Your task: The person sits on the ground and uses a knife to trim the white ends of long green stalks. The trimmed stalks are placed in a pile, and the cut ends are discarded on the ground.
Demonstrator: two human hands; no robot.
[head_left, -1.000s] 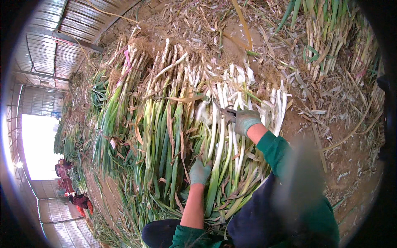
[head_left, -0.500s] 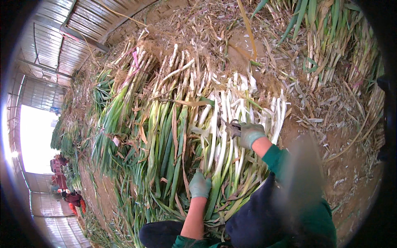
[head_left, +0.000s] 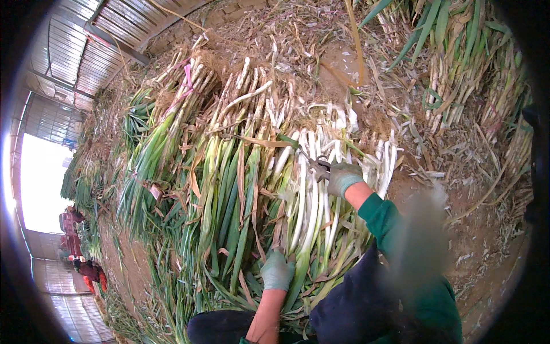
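Observation:
Long green onions (head_left: 306,218) with peeled white stems lie side by side in front of me, root ends away and green leaves toward me. My right hand (head_left: 345,176), in a pale glove, is closed on dark metal scissors (head_left: 319,168); their blades point up and left over the white stems near the root ends. Lower down, my gloved left hand (head_left: 278,270) is closed beside the leafy part of a green onion and seems to grip it, though its fingertips are partly hidden.
Unpeeled green onions (head_left: 229,189) lie to the left, beside a bundle with a pink tie (head_left: 188,75). More bundles (head_left: 458,69) stand at the upper right. Dry husks (head_left: 389,74) litter the dirt floor. Far left, a person in dark and orange clothes (head_left: 91,272) is near a red vehicle (head_left: 71,229).
My right hand with the scissors has moved slightly away from me and left across the white stems. My left hand stays nearly in place. The whole view has shifted a little.

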